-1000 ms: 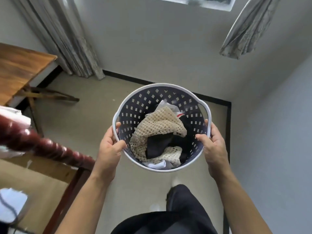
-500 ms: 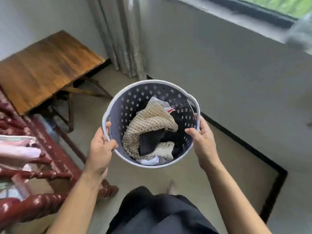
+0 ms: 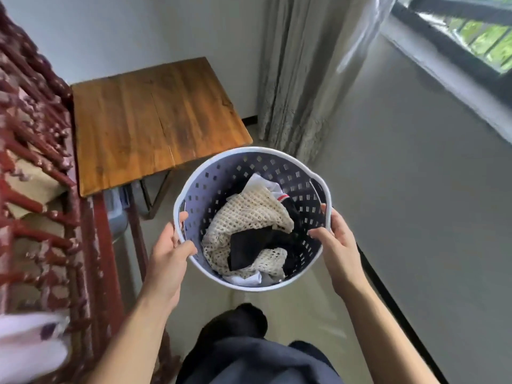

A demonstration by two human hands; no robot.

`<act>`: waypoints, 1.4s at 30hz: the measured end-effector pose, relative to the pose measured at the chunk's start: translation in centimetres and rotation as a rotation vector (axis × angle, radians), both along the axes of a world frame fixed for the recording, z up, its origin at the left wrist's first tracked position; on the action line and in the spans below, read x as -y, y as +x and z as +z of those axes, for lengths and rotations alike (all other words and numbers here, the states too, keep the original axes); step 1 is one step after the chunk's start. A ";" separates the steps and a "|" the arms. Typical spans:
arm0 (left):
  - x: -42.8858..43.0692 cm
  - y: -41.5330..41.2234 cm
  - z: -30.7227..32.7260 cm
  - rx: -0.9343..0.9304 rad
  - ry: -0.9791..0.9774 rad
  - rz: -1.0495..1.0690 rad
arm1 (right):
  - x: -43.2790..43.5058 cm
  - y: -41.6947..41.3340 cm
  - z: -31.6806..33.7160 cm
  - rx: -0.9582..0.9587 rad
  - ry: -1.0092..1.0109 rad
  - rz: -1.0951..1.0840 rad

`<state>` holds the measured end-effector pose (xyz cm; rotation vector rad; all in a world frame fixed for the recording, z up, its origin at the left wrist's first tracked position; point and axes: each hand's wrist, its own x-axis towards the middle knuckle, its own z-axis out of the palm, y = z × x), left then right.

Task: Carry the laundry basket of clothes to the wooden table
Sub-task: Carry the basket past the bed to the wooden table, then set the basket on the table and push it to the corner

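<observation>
I hold a round white laundry basket (image 3: 219,173) with a perforated wall in the air in front of me. Inside lie clothes (image 3: 249,217): a cream mesh garment, a black piece and some white fabric. My left hand (image 3: 169,253) grips the rim on the left side, and my right hand (image 3: 336,245) grips the rim on the right. The wooden table (image 3: 155,117) stands ahead and to the left, its near corner just beyond the basket's far-left rim. Its brown top is bare.
A carved dark-red wooden frame (image 3: 41,189) runs along the left side, with white cloth (image 3: 27,345) at its near end. A grey curtain (image 3: 302,79) hangs right of the table. A wall with a window (image 3: 471,31) lies to the right. My legs (image 3: 249,350) are below.
The view has swung left and I have come closer to the table, which now sits nearly straight ahead beyond the basket. Both hands keep the same grip on the rim.
</observation>
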<state>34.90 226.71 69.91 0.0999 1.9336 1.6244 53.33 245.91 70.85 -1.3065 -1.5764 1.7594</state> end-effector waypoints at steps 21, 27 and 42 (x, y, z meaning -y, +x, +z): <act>-24.1 -29.2 0.7 0.037 -0.130 0.311 | -29.0 -35.9 -1.8 -0.003 -0.101 0.292; -22.7 -34.4 0.3 0.074 -0.081 0.521 | -29.7 -46.5 -2.0 0.087 -0.066 0.466; -13.5 -54.9 -4.2 0.186 -0.129 0.425 | -20.1 -63.4 -5.6 0.211 -0.039 0.415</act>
